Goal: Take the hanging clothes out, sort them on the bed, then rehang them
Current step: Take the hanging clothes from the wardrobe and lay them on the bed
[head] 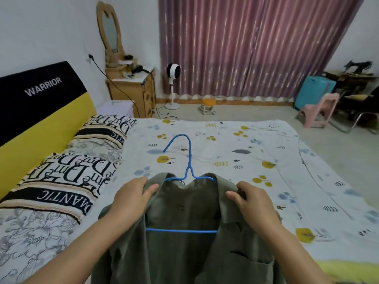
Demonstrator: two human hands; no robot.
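An olive-green shirt (182,255) lies open on the bed (235,152) in front of me, with a blue wire hanger (189,160) inside it. The hanger's hook points away from me across the sheet, and its bottom bar shows between the open fronts. My left hand (131,198) grips the shirt's left collar and shoulder. My right hand (253,199) pinches the right collar edge. The hanger's shoulders are tucked under the fabric.
Patterned pillows (67,181) lie at the left by a black and yellow headboard (41,103). Beyond the bed stand a wooden dresser with mirror (131,87), a white fan (173,87), a small orange stool (208,105), a pink chair (320,111) and purple curtains (256,46).
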